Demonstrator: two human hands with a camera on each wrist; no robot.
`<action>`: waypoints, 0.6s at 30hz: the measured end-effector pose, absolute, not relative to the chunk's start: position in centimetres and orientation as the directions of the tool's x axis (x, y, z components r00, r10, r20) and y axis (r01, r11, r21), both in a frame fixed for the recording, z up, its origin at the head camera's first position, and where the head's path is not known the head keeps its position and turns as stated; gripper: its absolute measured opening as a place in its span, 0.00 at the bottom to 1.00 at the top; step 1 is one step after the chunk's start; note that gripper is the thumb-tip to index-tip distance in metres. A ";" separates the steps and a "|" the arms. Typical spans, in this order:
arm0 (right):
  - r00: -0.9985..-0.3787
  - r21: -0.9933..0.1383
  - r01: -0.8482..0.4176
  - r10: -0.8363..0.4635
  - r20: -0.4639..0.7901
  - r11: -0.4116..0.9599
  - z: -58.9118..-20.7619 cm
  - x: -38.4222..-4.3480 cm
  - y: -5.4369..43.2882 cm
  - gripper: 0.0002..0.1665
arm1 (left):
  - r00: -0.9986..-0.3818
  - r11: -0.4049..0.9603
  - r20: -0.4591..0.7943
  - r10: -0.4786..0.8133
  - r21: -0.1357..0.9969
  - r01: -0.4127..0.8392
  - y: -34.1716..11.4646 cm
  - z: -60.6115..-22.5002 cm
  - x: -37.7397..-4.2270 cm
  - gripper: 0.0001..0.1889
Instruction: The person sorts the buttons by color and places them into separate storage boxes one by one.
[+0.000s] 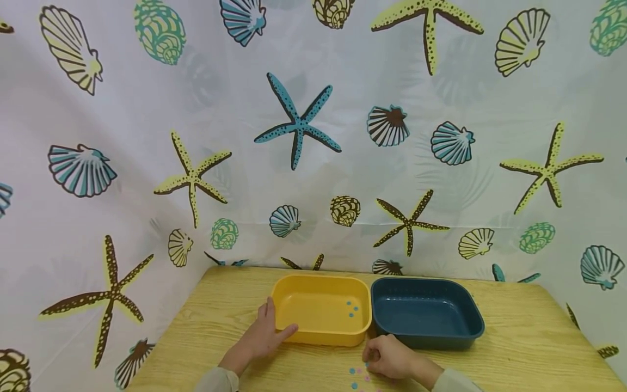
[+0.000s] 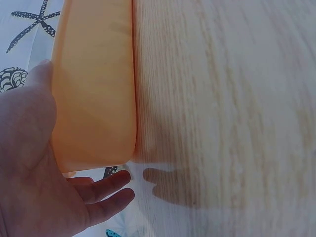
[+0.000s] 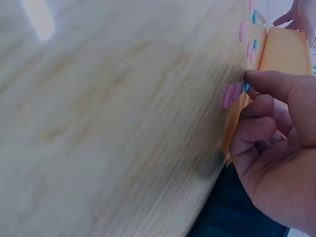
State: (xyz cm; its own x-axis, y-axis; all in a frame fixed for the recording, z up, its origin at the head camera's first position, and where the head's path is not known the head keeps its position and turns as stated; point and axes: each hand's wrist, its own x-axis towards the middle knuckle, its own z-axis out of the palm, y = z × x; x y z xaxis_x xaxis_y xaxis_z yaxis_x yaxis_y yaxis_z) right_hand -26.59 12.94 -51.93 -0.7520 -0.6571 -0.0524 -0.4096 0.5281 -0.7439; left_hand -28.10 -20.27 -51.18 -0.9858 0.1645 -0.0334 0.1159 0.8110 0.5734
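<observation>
My left hand (image 1: 262,332) rests at the near left corner of a yellow plastic bin (image 1: 313,338), its thumb at the front rim and its fingers along the left side. In the left wrist view those fingers are loosely extended beside the bin's wall. My right hand (image 1: 391,356) is low over the table in front of the bins. Its thumb and index finger pinch a small blue disc (image 3: 246,87) at the tabletop. Pink discs (image 3: 228,97) lie right beside those fingertips. Several blue discs (image 1: 352,371) and pink ones are scattered nearby. Inside the yellow bin are 3 blue discs (image 1: 350,315).
A dark blue bin (image 1: 431,342) stands against the yellow bin's right side, with no discs visible in it. Both sit on a wood-grain table (image 1: 519,337). A white curtain (image 1: 333,179) printed with shells and starfish hangs behind and at the sides.
</observation>
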 end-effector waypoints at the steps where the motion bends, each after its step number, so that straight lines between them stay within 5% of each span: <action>1: -0.753 -0.742 -0.411 -0.656 -0.051 0.529 -52.0 -26.6 13.0 0.03 | -0.986 0.810 -0.033 0.165 0.575 0.116 -20.3 -51.2 -28.1 0.57; 18: -0.753 -0.757 -0.386 -0.654 -0.072 0.527 -51.7 -26.3 13.3 0.05 | -0.985 0.814 -0.022 0.172 0.566 0.129 -20.3 -50.9 -28.0 0.57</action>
